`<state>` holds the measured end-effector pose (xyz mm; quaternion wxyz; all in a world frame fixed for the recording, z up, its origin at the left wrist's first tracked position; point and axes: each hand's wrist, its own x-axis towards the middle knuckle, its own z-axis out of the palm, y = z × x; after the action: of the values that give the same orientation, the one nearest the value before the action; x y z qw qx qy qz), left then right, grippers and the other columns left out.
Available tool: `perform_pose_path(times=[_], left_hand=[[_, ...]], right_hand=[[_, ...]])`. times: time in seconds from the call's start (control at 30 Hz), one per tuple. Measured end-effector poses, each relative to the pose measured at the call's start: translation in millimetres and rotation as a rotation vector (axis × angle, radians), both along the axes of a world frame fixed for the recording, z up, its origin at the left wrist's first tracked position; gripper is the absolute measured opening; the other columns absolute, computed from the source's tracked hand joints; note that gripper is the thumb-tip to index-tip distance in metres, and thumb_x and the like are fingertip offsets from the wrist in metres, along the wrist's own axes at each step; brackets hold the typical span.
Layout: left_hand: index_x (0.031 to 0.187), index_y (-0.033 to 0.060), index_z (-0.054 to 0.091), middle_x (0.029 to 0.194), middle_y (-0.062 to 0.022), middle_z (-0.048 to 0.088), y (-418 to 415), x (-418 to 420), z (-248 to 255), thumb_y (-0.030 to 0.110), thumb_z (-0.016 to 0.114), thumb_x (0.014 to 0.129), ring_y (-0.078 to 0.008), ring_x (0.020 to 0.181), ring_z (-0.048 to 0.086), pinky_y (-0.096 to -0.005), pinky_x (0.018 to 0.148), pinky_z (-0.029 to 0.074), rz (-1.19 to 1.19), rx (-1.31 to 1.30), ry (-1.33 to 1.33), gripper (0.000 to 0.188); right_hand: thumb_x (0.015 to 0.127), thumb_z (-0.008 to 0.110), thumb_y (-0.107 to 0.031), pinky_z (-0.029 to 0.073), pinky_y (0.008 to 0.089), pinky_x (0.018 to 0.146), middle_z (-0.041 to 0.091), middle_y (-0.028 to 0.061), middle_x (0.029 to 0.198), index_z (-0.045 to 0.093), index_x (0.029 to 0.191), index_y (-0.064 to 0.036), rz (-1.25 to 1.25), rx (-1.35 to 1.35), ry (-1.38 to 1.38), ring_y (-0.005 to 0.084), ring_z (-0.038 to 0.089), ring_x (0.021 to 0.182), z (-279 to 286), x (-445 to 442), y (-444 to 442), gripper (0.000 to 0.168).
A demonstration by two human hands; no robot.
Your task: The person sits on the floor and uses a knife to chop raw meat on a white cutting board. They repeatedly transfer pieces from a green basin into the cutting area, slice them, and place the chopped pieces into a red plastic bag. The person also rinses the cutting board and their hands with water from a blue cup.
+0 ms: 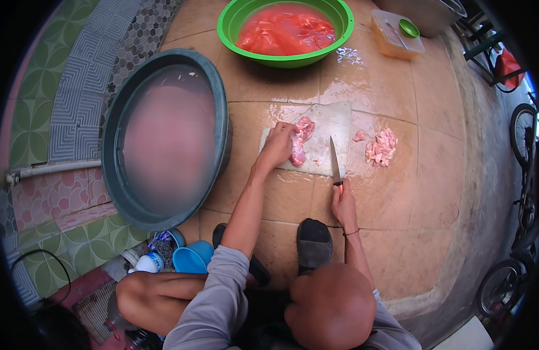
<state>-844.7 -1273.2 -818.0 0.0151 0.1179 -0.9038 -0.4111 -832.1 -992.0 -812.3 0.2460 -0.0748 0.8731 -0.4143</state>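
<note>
A pale cutting board [326,118] lies on the wet tiled floor with a piece of raw meat [297,153] near its left side. The fingers of my left hand [280,144] rest on that meat, partly hiding it. My right hand [344,203], at the board's lower right corner, grips the orange handle of a kitchen knife [335,157], whose blade points away from me over the board. Right of the board sits a heap of cut raw meat [381,148], with a small separate piece [359,135] beside it.
A large grey tub [221,113] of cloudy pinkish water stands left. Beyond the board is a green basin [287,61] with red plastic in liquid. A plastic container [394,46] holds a fork and small green bowl on its lid. A blue pail [193,258] stands near my left knee.
</note>
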Motion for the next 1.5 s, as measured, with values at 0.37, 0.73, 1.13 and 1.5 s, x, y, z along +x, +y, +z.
perform_pose_path(times=[0.37, 0.73, 1.13, 1.5], left_hand=[[0.101, 0.0032, 0.052, 0.101, -0.0188, 0.057, 21.0, 9.5, 14.0, 0.011, 0.052, 0.089, -0.0383, 0.101, 0.055, -0.0484, 0.08, 0.047, -0.361, -0.375, -0.299, 0.014], [0.102, 0.0001, 0.049, 0.1, -0.0235, 0.058, 99.7, 7.4, -17.7, 0.023, 0.049, 0.097, -0.0419, 0.087, 0.06, -0.0501, 0.075, 0.048, -0.041, -0.23, -0.127, 0.023], [0.099, 0.0028, 0.046, 0.098, -0.0212, 0.055, 120.0, 9.5, -40.5, 0.013, 0.045, 0.095, -0.0413, 0.085, 0.061, -0.0527, 0.072, 0.048, 0.06, -0.236, -0.153, 0.012], [0.099, 0.0032, 0.046, 0.096, -0.0212, 0.057, 114.7, 9.2, -42.0, 0.012, 0.044, 0.094, -0.0403, 0.082, 0.064, -0.0536, 0.068, 0.05, 0.101, -0.255, -0.224, 0.011]], right_hand=[[0.098, 0.047, -0.018, 0.045, 0.0543, 0.064, 0.062, 0.0303, 0.084, 0.047, 0.118, -0.007, -0.027, 0.045, -0.022, 0.0502, 0.06, 0.082, 4.2, -3.2, 11.4, 0.023], [0.099, 0.042, -0.018, 0.044, 0.0589, 0.064, 0.063, 0.0293, 0.083, 0.045, 0.108, -0.005, 0.109, 0.318, 0.07, 0.0497, 0.06, 0.078, 30.3, 1.1, 11.3, 0.016], [0.098, 0.041, -0.018, 0.044, 0.0583, 0.065, 0.063, 0.0299, 0.085, 0.044, 0.109, -0.004, 0.175, 0.334, 0.133, 0.0492, 0.06, 0.077, 28.1, -22.2, -9.9, 0.018], [0.097, 0.041, -0.017, 0.045, 0.0579, 0.066, 0.064, 0.0286, 0.08, 0.046, 0.109, -0.004, 0.206, 0.387, 0.074, 0.0485, 0.061, 0.076, 55.4, -12.3, -17.3, 0.018]])
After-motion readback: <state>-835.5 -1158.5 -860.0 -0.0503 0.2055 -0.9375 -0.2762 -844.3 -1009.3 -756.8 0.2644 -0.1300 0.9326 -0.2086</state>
